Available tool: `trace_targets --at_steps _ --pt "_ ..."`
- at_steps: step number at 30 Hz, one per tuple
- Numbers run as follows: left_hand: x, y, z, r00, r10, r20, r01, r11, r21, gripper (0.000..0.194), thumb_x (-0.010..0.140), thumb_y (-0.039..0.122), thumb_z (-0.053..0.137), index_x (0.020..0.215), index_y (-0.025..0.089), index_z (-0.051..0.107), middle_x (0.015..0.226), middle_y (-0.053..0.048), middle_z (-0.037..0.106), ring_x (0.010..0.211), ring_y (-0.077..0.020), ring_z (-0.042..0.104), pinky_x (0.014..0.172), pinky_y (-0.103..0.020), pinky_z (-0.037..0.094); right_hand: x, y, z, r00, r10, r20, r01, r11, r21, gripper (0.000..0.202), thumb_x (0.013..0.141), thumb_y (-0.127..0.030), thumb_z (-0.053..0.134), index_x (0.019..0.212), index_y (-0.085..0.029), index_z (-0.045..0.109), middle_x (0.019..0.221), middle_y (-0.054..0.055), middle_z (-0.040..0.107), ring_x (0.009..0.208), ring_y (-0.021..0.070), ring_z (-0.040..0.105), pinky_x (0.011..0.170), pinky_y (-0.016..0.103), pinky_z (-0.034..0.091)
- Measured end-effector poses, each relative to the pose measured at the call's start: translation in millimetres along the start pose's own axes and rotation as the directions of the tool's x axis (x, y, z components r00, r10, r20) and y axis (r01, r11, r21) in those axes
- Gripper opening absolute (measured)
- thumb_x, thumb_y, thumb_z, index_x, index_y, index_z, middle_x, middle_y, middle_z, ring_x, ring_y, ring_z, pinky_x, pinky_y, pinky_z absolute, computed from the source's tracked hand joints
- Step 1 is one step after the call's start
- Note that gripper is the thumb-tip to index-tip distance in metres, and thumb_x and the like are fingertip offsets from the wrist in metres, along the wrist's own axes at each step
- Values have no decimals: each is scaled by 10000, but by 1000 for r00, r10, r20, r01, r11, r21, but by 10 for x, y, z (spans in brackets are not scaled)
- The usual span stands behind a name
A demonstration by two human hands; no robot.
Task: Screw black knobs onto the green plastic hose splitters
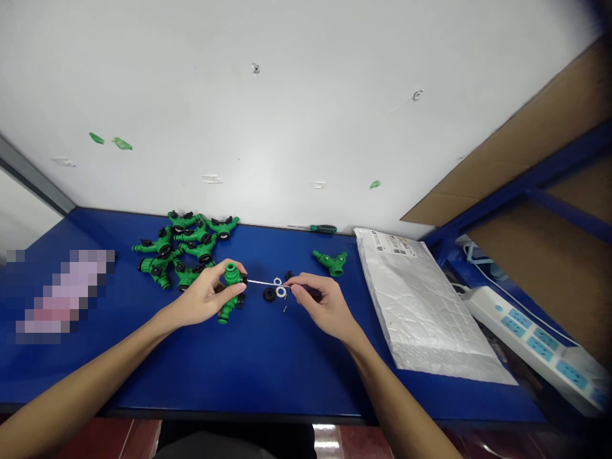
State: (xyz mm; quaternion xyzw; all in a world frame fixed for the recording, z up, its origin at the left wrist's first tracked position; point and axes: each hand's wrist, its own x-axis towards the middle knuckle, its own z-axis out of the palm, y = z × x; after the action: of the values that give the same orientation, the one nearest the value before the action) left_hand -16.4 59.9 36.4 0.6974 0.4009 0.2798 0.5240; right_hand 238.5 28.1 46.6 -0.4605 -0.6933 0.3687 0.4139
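My left hand (206, 294) grips a green Y-shaped connector (231, 275) with black valve knobs. In my right hand (325, 301) is a dark-handled screwdriver (265, 283), its shaft pointing left and its tip at the connector's upper black knob. Between my hands, on the blue table (239, 376), lie white rings (281, 292), a black round cap (269, 294) and a small screw (285, 309). A small black part (289, 275) sits just above my right fingertips. Most of the screwdriver handle is hidden by my fingers.
Several green connectors (198, 248) are piled at the back left. Another connector body (331, 262) and a green-handled screwdriver (324, 228) lie further back. A silvery padded envelope (421, 299) and a white power strip (530, 344) are at the right; a white wall (287, 127) stands behind.
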Motion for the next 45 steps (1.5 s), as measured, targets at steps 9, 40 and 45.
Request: trace_targets --at_steps 9,40,45 --pt "1 9 12 1000 4 -2 -4 1000 -14 239 928 425 548 1022 212 492 669 69 355 486 -74 326 443 -217 289 0 22 -10 999 35 -7 -35 999 -10 338 902 -420 551 820 -140 722 609 22 583 509 117 457 473 244 347" --pt "-33 101 25 997 -57 43 53 993 106 245 942 433 501 1051 217 467 555 107 284 404 -73 270 373 -193 264 -20 88 17 995 100 8 -100 995 17 308 890 -458 611 769 -174 609 629 -12 542 552 118 515 513 232 428" --pt "-63 182 -2 997 -41 58 27 974 223 235 947 427 489 1061 223 477 543 93 373 406 -86 325 377 -194 271 -14 114 38 989 147 25 -149 981 124 316 906 -481 578 827 -176 603 577 -32 539 473 103 502 474 225 414"
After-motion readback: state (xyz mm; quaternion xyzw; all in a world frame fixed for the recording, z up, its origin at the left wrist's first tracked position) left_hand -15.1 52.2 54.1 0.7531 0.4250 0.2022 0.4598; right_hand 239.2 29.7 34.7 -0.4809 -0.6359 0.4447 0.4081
